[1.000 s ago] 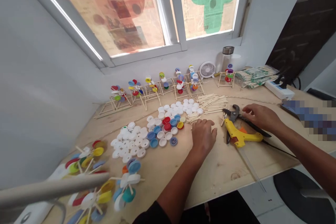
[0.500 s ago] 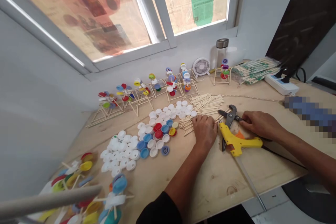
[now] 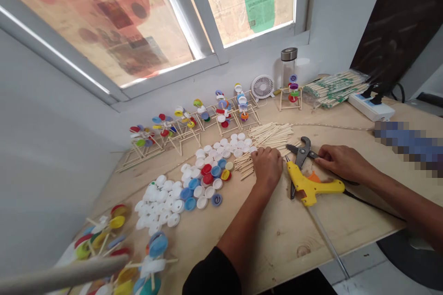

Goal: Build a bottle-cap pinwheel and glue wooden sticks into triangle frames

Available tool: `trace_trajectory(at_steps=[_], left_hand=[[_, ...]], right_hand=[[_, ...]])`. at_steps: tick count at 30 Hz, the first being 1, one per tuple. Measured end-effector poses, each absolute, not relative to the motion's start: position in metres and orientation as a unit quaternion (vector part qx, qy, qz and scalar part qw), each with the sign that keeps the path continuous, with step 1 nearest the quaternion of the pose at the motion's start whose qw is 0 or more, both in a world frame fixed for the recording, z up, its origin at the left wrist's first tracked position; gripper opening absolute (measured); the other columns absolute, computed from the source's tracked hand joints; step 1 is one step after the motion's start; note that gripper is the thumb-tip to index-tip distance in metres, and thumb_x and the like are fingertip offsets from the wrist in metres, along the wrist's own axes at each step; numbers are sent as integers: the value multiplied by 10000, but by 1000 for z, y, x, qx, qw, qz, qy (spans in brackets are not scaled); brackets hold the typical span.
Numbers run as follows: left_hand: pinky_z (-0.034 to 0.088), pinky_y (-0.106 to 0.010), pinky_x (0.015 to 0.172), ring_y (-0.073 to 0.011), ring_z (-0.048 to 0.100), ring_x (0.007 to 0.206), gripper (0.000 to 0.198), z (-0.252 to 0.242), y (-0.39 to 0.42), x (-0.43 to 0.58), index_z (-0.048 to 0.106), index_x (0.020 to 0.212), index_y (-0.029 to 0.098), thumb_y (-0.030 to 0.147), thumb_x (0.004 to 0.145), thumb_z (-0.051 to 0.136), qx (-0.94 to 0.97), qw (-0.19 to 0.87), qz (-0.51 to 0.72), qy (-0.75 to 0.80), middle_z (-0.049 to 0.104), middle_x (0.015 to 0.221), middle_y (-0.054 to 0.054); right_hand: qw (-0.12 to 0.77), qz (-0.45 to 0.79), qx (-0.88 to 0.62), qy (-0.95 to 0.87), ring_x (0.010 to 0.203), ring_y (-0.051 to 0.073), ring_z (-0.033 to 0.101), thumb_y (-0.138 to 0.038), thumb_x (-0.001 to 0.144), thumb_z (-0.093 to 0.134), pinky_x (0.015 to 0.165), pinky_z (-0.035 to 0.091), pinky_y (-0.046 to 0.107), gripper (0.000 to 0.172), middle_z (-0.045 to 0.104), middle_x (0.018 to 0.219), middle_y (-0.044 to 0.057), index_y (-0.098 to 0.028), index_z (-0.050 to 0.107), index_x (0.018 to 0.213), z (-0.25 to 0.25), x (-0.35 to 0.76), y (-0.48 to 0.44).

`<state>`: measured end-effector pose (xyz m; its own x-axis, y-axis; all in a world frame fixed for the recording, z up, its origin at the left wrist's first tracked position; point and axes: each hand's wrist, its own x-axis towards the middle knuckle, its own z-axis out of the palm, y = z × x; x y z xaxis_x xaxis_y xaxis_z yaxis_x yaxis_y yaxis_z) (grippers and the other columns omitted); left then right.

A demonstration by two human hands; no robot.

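My left hand (image 3: 268,165) rests low on the table with its fingers curled, at the right end of a short pile of wooden sticks (image 3: 245,167). What its fingertips hold, if anything, is hidden. My right hand (image 3: 337,160) is closed at the end of one dark handle of the cutters (image 3: 303,151), which lie with their hooked jaw pointing away from me. Across the cutters' other handle sits a yellow glue gun (image 3: 306,184), nozzle toward my left hand and a long glue stick (image 3: 328,237) sticking out of its rear. Longer sticks (image 3: 272,133) lie loose beyond my left hand.
White bottle caps (image 3: 161,203) and coloured caps (image 3: 207,178) spread left of my hands. Stick-and-cap models (image 3: 223,113) line the wall; more (image 3: 152,262) stand at the near left. Behind are a small fan (image 3: 263,87), a bottle (image 3: 288,67), bagged sticks (image 3: 335,88) and a power strip (image 3: 371,107).
The view has shifted slightly. Both hands keep nearly the same places beside the sticks and the cutters, and nothing on the table has visibly been moved.
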<state>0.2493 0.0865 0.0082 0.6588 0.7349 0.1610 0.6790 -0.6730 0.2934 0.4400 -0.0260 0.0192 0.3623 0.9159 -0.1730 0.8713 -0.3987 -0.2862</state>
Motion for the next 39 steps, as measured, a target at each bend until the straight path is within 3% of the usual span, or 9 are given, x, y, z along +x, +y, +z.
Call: trace_trajectory(at_steps=[10,19,28,32,35,39], left_hand=[[317,-413,856,-248,545,970,109,19,94,244,612,842,206,261,824,519,918,80,77,381,677,957,-70],[335,-424,814,-273,597,894,160,39,100,242,635,668,172,97,701,497,927,56,-1,372,689,784,-126],[350,-430,825,-264,612,849,150,77,102,206,617,625,186,107,691,508,903,55,23,426,688,725,-94],[411,-308,684,-183,620,703,118,91,109,210,632,641,198,155,697,537,891,141,68,427,685,690,-22],[401,-225,559,-128,602,608,101,94,107,228,642,638,189,170,688,556,874,248,117,400,669,639,11],[382,-207,510,-110,579,545,101,91,98,254,648,618,174,181,680,569,851,325,183,369,640,574,24]], right_hand=[[66,161,-823,-541,694,193,598,-436,806,452,552,328,266,258,668,762,36,-218,591,790,21,438,-26],[72,172,-819,-543,705,194,603,-430,807,461,545,333,260,245,670,767,33,-226,594,787,20,442,-24],[86,157,-819,-545,658,190,594,-448,778,509,513,310,259,242,663,736,34,-227,603,745,23,442,-25],[178,88,-814,-545,696,184,586,-470,800,477,551,341,269,291,680,852,37,-231,643,811,46,436,-23],[292,175,-750,-567,679,158,567,-478,838,420,586,384,262,361,671,799,25,-206,654,795,64,424,-11],[420,311,-679,-515,606,130,518,-519,811,444,555,395,239,399,589,647,1,-172,599,692,72,405,12]])
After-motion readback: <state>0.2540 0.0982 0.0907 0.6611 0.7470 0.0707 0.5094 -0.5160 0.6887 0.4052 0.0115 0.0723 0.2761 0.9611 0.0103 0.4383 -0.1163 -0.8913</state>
